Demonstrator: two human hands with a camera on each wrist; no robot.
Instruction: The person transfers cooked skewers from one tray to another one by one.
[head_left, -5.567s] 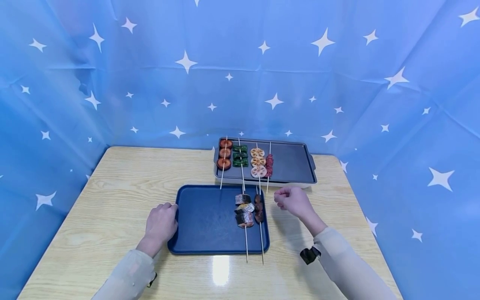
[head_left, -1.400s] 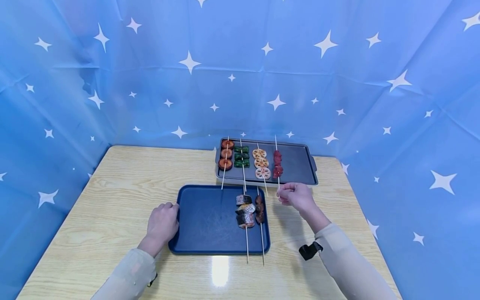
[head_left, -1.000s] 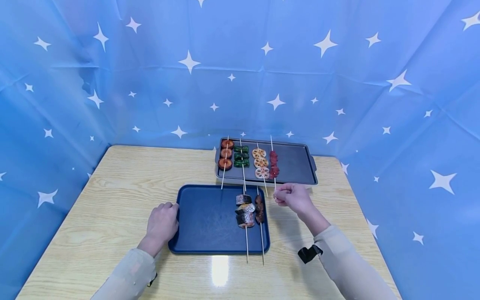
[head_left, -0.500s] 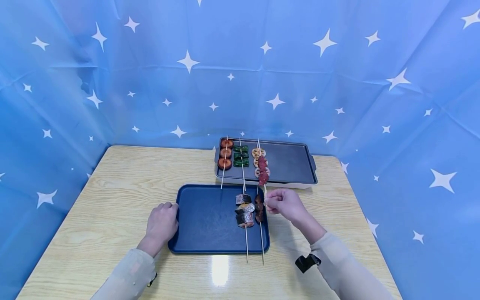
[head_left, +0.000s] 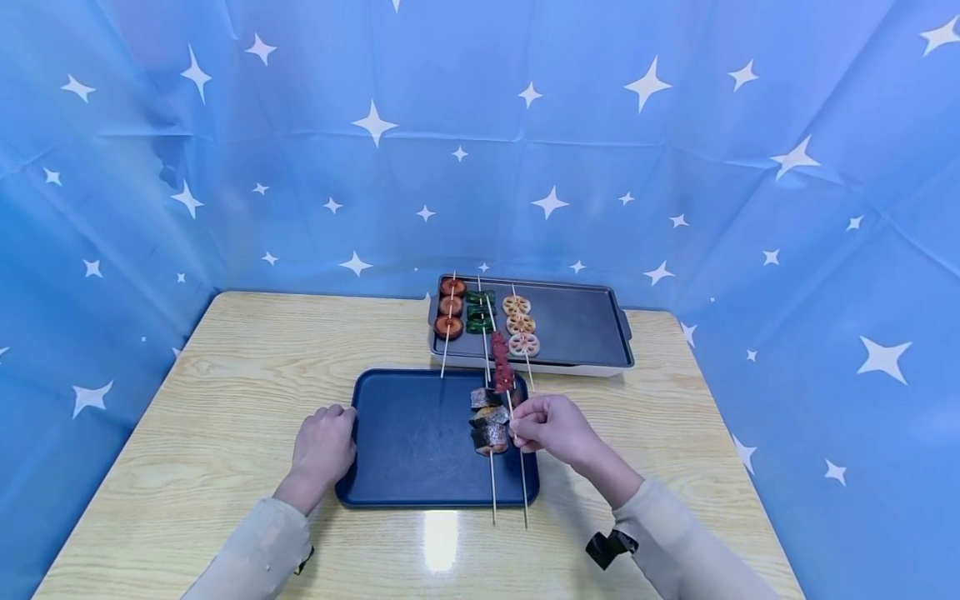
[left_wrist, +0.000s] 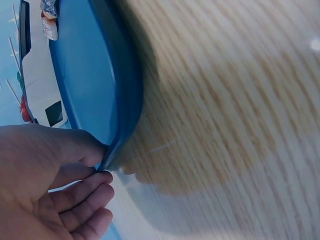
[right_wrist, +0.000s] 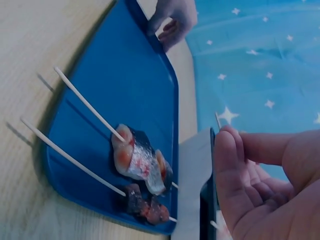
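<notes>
My right hand pinches the stick of a red meat skewer between thumb and fingertips. The meat hangs over the back right part of the blue tray, its tip pointing away over the green skewer. Beneath and beside it on the tray lie a fish-chunk skewer and a brown meat skewer, the latter partly hidden by my hand in the head view. At the tray's left edge, my left hand holds the rim between thumb and fingers, as the left wrist view shows.
Behind the tray stands a dark rectangular grill pan. On it lie a round brown-slice skewer, a green vegetable skewer and a lotus root skewer, with sticks reaching over its front edge. A starry blue curtain surrounds the wooden table.
The red meat skewer, first lying beside the lotus root on the pan, was pinched, shifted right, then carried left and toward me over the tray. My left hand has stayed on the rim.
</notes>
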